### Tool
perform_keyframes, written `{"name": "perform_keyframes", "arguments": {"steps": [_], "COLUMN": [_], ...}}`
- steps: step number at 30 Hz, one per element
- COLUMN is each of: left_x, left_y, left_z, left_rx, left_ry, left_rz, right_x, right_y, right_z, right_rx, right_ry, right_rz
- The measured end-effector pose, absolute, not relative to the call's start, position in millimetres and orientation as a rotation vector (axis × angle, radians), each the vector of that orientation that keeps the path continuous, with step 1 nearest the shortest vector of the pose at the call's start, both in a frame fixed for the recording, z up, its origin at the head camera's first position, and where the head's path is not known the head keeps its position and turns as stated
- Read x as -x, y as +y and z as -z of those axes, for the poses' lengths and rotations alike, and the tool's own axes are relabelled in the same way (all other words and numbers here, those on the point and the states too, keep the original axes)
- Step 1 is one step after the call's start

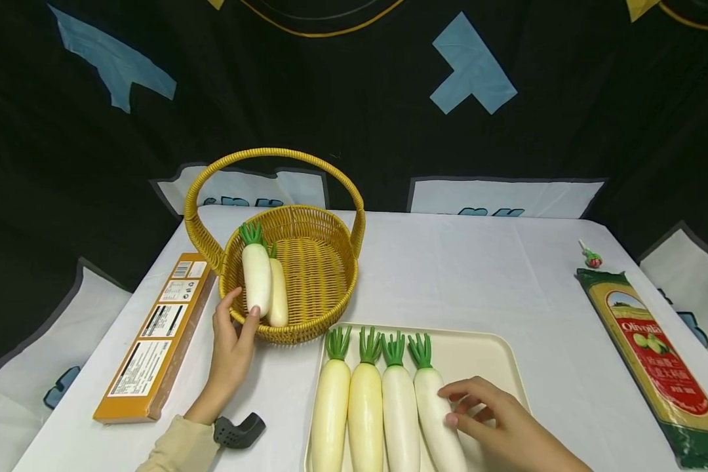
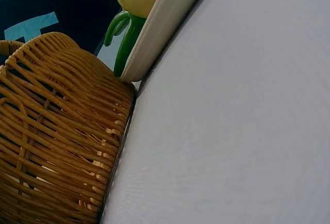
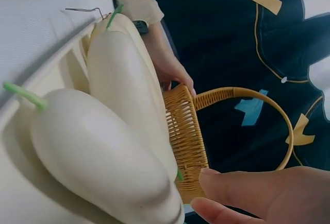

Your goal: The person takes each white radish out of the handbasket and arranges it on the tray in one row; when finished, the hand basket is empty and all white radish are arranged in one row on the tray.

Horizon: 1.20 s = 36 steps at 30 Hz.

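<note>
Four daikon radishes (image 1: 366, 413) lie side by side on the cream tray (image 1: 495, 357), just beside the wicker basket (image 1: 315, 275).
Your right hand (image 1: 501, 419) has its fingers slightly bent, thumb apart, at the side of the rightmost white daikon (image 1: 433, 406); whether they touch it is hard to tell. Your left hand (image 1: 235, 351) spreads thumb and forefinger wide at the basket's rim, near a white daikon (image 1: 256, 275) beside a pale yellow daikon (image 1: 278, 298) inside.

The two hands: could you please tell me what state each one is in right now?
Left hand: touching the basket; whether it grips cannot be told.
Right hand: open, at the rightmost white radish, not gripping it.
</note>
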<state>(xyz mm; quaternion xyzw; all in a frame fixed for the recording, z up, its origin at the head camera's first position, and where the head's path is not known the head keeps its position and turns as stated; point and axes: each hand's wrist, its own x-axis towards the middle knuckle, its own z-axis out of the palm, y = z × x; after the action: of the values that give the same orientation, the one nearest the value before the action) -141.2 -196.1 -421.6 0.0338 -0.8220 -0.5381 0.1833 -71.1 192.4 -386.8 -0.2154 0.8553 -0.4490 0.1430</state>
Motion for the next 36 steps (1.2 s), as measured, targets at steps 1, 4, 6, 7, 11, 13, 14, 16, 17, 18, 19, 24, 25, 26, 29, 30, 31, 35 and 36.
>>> {"name": "perform_keyframes", "arguments": {"steps": [1,4,6,7,11,13,14,16,17,18,19,24,25,26,29,30,31,35,36], "left_x": [141,141,141,141,141,141,141,140,140,141,141,141,141,141,141,141,141,141,141], "left_y": [-196,-196,-196,-196,-195,-195,-195,-195,-195,-195,-195,-195,-194,-194,-194,-194,-194,-195,-196], "left_z": [422,421,421,421,422,422,422,421,421,421,421,421,421,421,422,422,422,421,421], "left_rx": [-0.095,-0.093,-0.088,-0.087,-0.085,-0.085,-0.084,-0.083,-0.082,-0.082,-0.082,-0.088,-0.092,-0.095,-0.100,-0.102,-0.102,-0.097,-0.096], "left_ry": [-2.318,-2.319,-2.321,-2.323,-2.324,-2.325,-2.326,-2.329,-2.329,-2.329,-2.328,-2.331,-2.334,-2.337,-2.343,-2.343,-2.343,-2.338,-2.337], "left_rz": [1.517,1.517,1.515,1.513,1.510,1.509,1.510,1.511,1.511,1.510,1.510,1.510,1.509,1.509,1.505,1.506,1.504,1.504,1.504], "right_x": [72,75,78,79,84,87,89,93,95,96,98,113,118,122,137,142,148,173,179], "right_y": [192,190,188,187,181,175,172,165,160,156,150,124,118,113,98,93,87,66,61], "right_z": [386,383,380,379,372,368,367,364,363,361,360,358,358,359,359,359,360,361,361], "right_rx": [0.668,0.768,0.785,0.768,0.707,0.696,0.702,0.717,0.728,0.737,0.744,0.809,0.819,0.821,0.801,0.802,0.790,0.769,0.761], "right_ry": [2.489,2.542,2.532,2.513,2.394,2.270,2.202,2.080,2.025,1.978,1.948,1.754,1.705,1.652,1.531,1.503,1.476,1.424,1.409], "right_rz": [1.304,1.327,1.342,1.344,1.343,1.391,1.422,1.474,1.497,1.513,1.525,1.643,1.669,1.693,1.732,1.746,1.759,1.812,1.826]}}
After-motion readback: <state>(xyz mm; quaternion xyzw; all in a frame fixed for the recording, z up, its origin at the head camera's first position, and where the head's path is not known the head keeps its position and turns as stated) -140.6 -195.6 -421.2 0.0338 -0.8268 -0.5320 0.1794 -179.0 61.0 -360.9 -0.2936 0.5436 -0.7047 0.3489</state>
